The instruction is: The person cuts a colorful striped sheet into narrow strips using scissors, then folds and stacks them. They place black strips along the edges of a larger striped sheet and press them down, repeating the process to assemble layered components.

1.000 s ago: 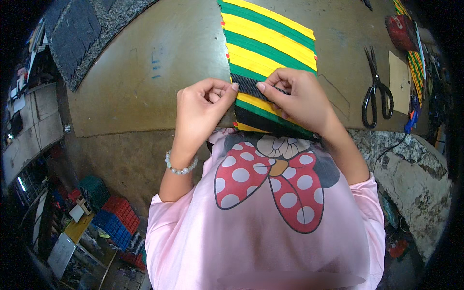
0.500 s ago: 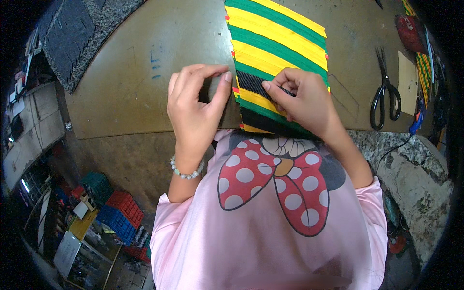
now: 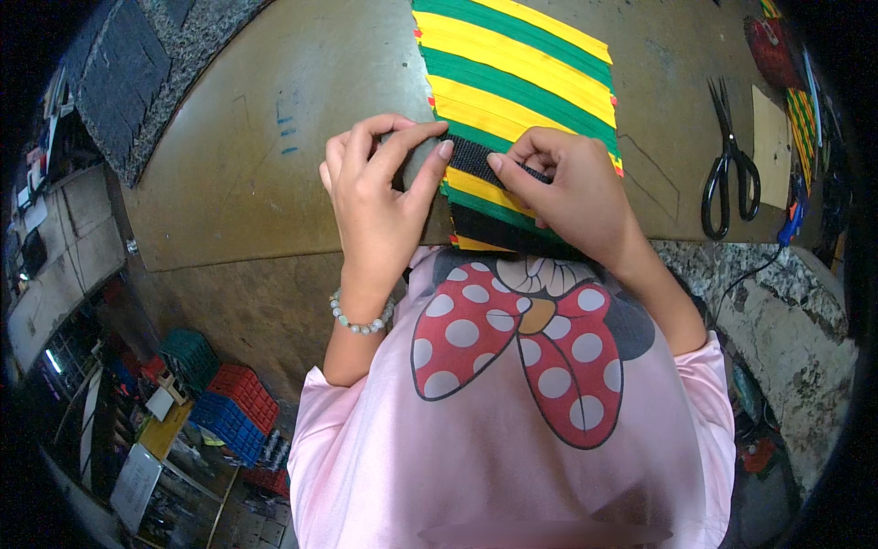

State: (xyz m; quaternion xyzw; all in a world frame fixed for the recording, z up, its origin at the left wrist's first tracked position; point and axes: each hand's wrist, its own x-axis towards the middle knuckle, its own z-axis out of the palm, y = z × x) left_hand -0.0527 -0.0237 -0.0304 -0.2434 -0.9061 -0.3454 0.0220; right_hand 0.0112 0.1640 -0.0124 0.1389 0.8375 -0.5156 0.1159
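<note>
Two hands meet at the near edge of your brown worktable point(image 3: 274, 119), both pinching one black textured strip point(image 3: 476, 160) that lies across the green-and-yellow striped woven mat point(image 3: 521, 82). Your left hand point(image 3: 380, 206) (beaded bracelet at the wrist) closes thumb and forefinger on the strip's left end; your right hand point(image 3: 572, 197) grips it just beside, fingers curled over the mat. Black-handled scissors point(image 3: 729, 160) lie well apart, toward the table's right edge.
</note>
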